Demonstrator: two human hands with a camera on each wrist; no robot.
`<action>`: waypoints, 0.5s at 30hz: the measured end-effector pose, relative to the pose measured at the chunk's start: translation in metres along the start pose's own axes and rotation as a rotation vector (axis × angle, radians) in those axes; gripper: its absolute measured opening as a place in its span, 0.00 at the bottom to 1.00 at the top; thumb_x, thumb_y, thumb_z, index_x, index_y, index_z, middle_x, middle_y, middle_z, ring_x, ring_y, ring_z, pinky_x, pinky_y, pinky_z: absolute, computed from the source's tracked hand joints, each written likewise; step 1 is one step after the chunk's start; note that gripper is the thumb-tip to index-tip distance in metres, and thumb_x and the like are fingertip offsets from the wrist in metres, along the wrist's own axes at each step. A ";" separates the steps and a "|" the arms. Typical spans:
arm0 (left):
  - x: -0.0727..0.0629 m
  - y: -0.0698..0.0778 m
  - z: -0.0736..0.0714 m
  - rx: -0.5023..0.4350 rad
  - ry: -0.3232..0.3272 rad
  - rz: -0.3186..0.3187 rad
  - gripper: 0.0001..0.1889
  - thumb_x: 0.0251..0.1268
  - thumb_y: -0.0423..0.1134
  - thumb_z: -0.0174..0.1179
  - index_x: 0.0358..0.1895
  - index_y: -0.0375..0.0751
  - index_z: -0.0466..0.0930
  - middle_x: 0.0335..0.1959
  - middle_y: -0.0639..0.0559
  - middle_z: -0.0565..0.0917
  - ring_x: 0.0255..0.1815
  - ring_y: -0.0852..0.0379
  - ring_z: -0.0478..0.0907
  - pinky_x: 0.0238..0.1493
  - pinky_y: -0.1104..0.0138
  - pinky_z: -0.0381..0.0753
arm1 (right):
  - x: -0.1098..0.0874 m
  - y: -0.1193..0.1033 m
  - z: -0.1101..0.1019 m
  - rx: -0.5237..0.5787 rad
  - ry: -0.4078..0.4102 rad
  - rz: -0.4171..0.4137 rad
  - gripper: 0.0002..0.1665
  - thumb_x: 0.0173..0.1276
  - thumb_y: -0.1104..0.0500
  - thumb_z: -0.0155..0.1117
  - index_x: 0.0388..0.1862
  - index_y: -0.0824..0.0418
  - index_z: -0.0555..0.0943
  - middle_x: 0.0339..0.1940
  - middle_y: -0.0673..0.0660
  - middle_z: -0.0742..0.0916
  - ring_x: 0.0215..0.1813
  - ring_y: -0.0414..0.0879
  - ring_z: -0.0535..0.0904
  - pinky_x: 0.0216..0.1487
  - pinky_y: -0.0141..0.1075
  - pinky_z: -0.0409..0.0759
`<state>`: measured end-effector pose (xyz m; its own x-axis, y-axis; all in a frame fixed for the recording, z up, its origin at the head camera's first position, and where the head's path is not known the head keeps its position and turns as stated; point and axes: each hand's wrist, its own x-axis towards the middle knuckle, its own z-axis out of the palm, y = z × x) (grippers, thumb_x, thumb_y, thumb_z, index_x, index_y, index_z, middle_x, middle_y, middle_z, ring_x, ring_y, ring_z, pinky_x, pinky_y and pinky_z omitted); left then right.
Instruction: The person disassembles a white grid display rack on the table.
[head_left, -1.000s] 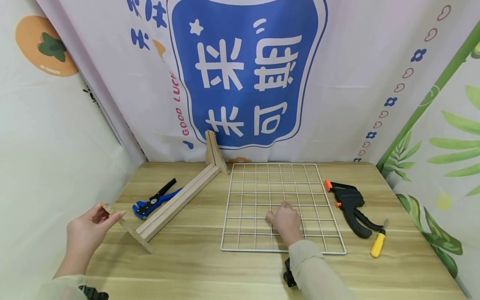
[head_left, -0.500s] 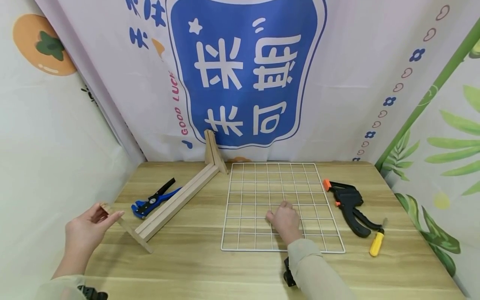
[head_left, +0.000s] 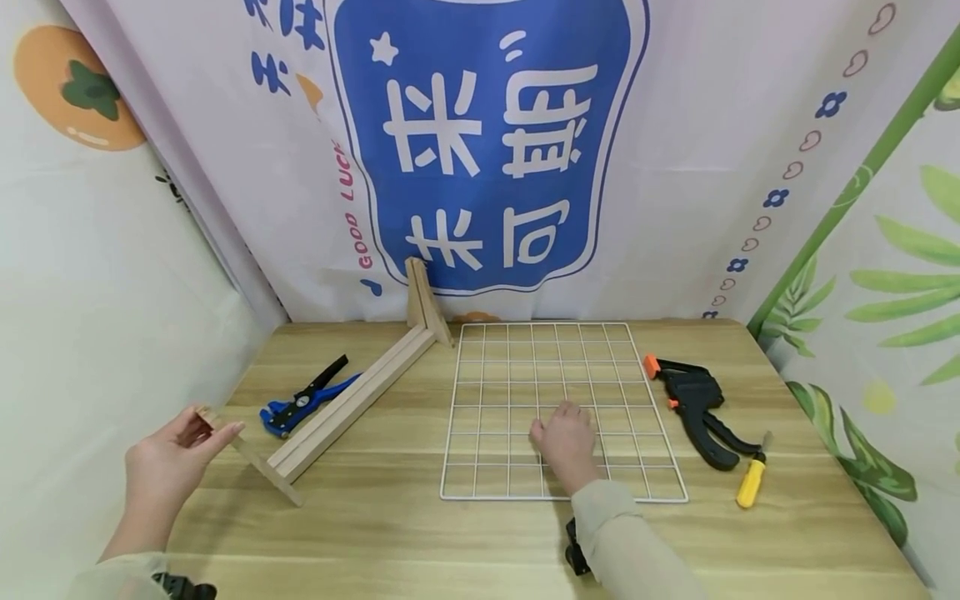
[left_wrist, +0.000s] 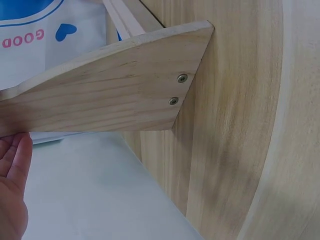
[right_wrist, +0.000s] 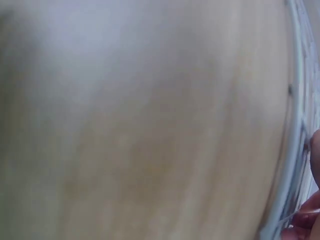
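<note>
My left hand (head_left: 167, 468) pinches the upper end of a wooden end piece (head_left: 264, 467) between thumb and fingers. That piece belongs to a wooden stand (head_left: 360, 398), whose crossbar runs back to a second upright end piece. The left wrist view shows two screw heads (left_wrist: 182, 78) in the wood, with the left fingers (left_wrist: 21, 160) at its edge. On a white wire grid panel (head_left: 480, 501) lying flat, my right hand (head_left: 567, 442) grips near the middle, fingers curled down at the wires. The fingertips are hidden in the head view; in the right wrist view fingers (right_wrist: 306, 220) show beside the wires.
Blue and black pliers (head_left: 303, 404) lie left of the stand, close to its crossbar. Right of the grid are a black bar clamp (head_left: 697, 404) with orange pads and a yellow-handled screwdriver (head_left: 751, 486). A printed cloth (head_left: 675, 208) hangs behind the table.
The head view has shifted slightly, so everything appears a little further left. Both hands keep their places on the wooden stand and the wire grid panel.
</note>
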<state>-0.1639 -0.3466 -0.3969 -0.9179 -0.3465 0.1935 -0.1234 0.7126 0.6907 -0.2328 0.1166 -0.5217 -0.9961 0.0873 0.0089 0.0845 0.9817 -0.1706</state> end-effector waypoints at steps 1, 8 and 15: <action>0.000 -0.001 0.001 -0.017 0.001 -0.007 0.39 0.56 0.50 0.65 0.62 0.23 0.62 0.52 0.28 0.72 0.24 0.95 0.60 0.24 0.90 0.71 | 0.000 0.000 -0.001 0.012 -0.006 0.003 0.44 0.68 0.39 0.45 0.61 0.79 0.64 0.55 0.73 0.75 0.50 0.61 0.73 0.38 0.45 0.81; -0.004 -0.002 0.004 -0.022 0.037 -0.037 0.38 0.55 0.48 0.66 0.64 0.28 0.64 0.55 0.30 0.72 0.38 0.77 0.78 0.36 0.84 0.78 | -0.005 0.012 -0.013 0.173 0.046 -0.025 0.41 0.67 0.41 0.51 0.59 0.78 0.67 0.53 0.74 0.76 0.53 0.65 0.73 0.49 0.51 0.79; -0.002 0.029 0.014 -0.113 0.407 0.239 0.29 0.54 0.41 0.65 0.61 0.41 0.72 0.62 0.40 0.72 0.63 0.40 0.68 0.68 0.62 0.64 | 0.005 0.034 -0.058 0.253 0.376 -0.320 0.31 0.59 0.54 0.61 0.58 0.70 0.72 0.44 0.68 0.79 0.43 0.60 0.75 0.41 0.50 0.79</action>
